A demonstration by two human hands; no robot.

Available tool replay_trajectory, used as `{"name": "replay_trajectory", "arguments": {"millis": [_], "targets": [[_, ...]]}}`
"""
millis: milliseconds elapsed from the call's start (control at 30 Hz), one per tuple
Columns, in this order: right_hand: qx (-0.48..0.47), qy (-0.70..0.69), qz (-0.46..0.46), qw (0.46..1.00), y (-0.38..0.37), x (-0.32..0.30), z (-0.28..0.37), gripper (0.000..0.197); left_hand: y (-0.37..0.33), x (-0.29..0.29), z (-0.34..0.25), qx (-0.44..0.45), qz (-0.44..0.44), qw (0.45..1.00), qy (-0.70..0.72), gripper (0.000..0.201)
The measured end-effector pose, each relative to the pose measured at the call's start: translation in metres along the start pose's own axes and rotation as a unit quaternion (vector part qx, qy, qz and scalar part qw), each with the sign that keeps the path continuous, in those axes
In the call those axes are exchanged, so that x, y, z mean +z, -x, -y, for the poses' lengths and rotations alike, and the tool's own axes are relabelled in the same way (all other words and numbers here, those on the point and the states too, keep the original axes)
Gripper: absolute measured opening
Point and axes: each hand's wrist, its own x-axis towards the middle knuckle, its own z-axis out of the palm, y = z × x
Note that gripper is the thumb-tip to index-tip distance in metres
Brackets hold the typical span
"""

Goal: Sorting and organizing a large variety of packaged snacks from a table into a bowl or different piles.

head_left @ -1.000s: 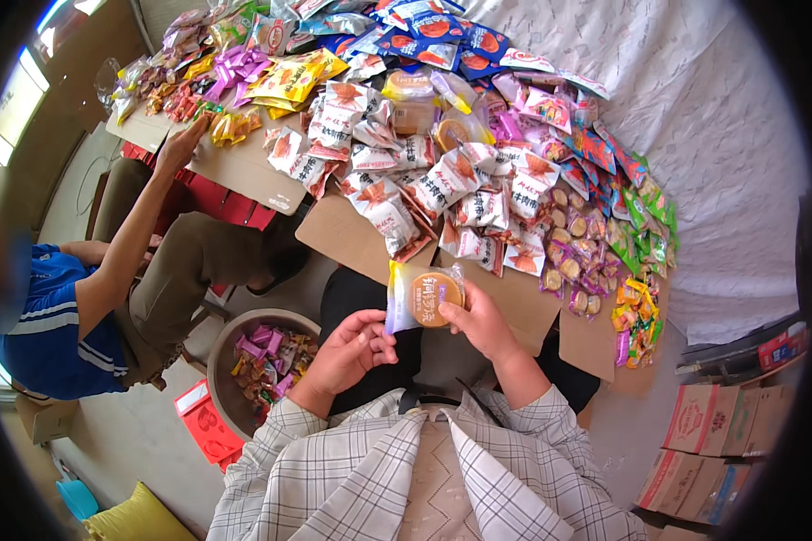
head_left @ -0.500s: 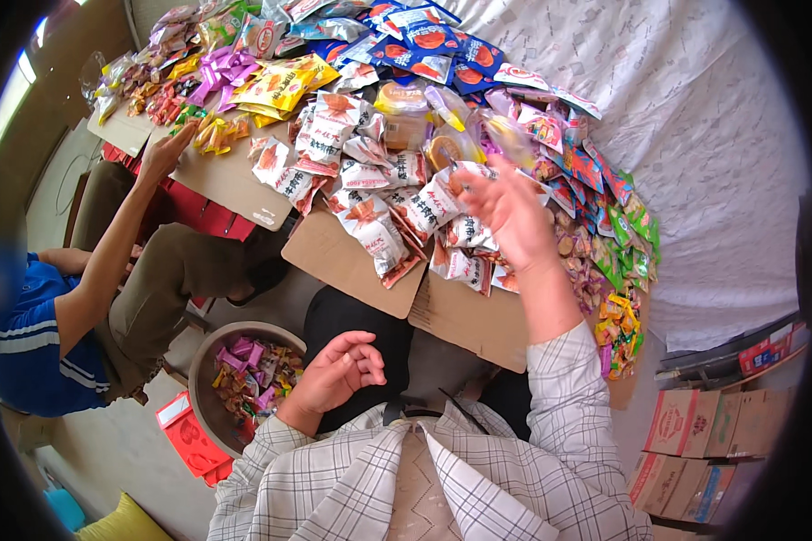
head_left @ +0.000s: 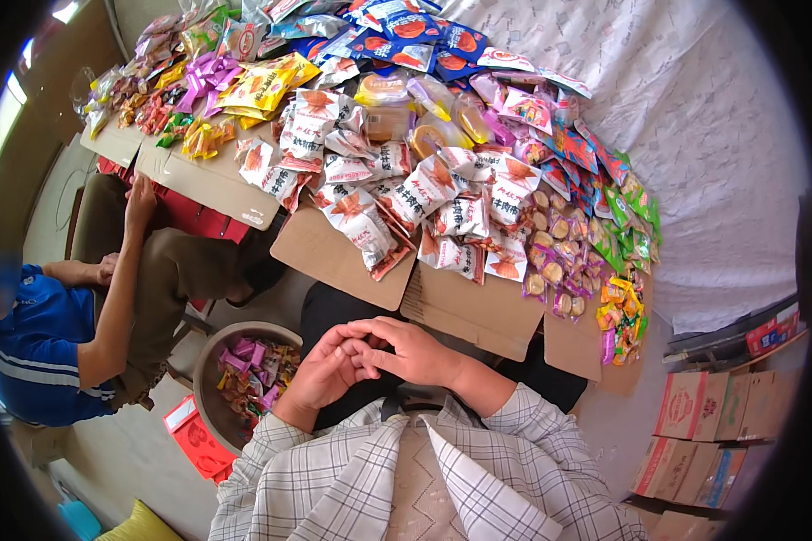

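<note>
My left hand and my right hand meet above my lap. Their curled fingers overlap and touch. Anything held between them is hidden or too small to make out. Just beyond lie white snack packets with red and brown pictures, heaped on cardboard. Left of my left hand stands a round grey-brown basin with small purple and brown wrapped sweets inside.
Yellow packets, blue packets, clear cups and small wrapped biscuits spread farther out. A person in a blue shirt sits at the left. Red packaging lies by the basin; cartons stand at the right.
My right hand has come back from over the white packets to meet my left hand at my lap. The other person's hand has drawn back from the yellow sweets.
</note>
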Motion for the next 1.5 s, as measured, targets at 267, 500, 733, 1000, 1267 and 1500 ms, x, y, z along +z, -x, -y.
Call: {"name": "replay_trajectory", "arguments": {"millis": [267, 500, 733, 1000, 1267, 1500], "targets": [[-0.067, 0.056, 0.0, 0.996, 0.018, 0.021, 0.011, 0.059, 0.019, -0.005, 0.005, 0.029, -0.017, 0.999, -0.023, 0.042], [-0.122, 0.29, 0.02, 0.949, 0.032, 0.027, 0.0, 0.059, 0.034, -0.037, -0.041, 0.124, 0.001, 0.991, 0.057, 0.079], [-0.13, 0.357, 0.006, 0.925, 0.029, 0.037, -0.008, 0.06, 0.164, -0.261, -0.028, 0.105, -0.585, 0.739, -0.317, 0.042], [-0.116, 0.332, 0.019, 0.936, 0.022, 0.043, -0.013, 0.057, 0.315, -0.363, 0.146, -0.144, -0.182, 0.396, -0.889, 0.039], [-0.099, 0.34, -0.001, 0.935, 0.014, 0.047, -0.015, 0.056, 0.228, -0.297, 0.153, -0.341, -0.471, 0.69, -0.431, 0.074], [-0.103, 0.319, -0.005, 0.942, 0.006, 0.052, -0.017, 0.057, 0.378, -0.412, 0.28, -0.428, -0.375, 0.503, -0.65, 0.079]]}}
